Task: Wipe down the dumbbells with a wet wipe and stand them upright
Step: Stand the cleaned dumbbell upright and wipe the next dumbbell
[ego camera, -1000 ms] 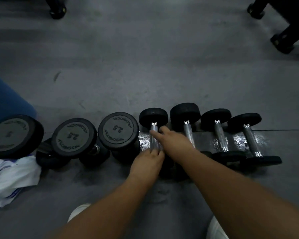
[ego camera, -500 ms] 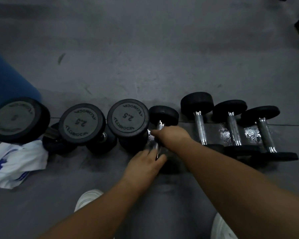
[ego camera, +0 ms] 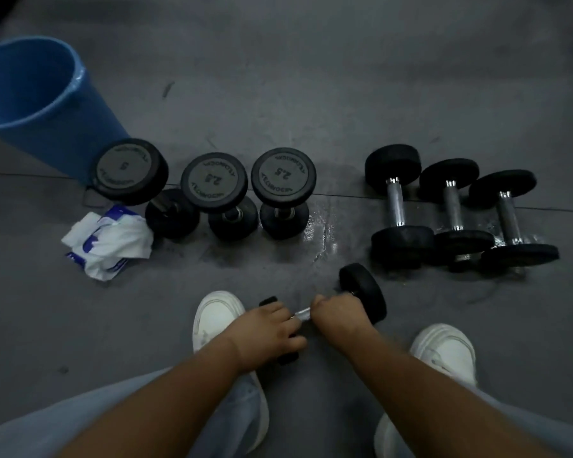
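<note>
Both hands are on the small dumbbell (ego camera: 364, 292), which is lying on its side on the floor (ego camera: 311, 94) between the white shoes (ego camera: 217, 315). Right hand (ego camera: 339, 314) is wrapped round the chrome handle next to the right head; left hand (ego camera: 268, 328) has its fingers curled over the other end (can't see a wipe in either one). Behind it, three dumbbells (ego camera: 283, 176) stand upright on the left and three more (ego camera: 452, 206) lie flat on the right, with a wet patch (ego camera: 321, 226) between the groups. Blue bucket (ego camera: 30, 94) and a crumpled white-and-blue pack (ego camera: 108, 241) sit far left.
</note>
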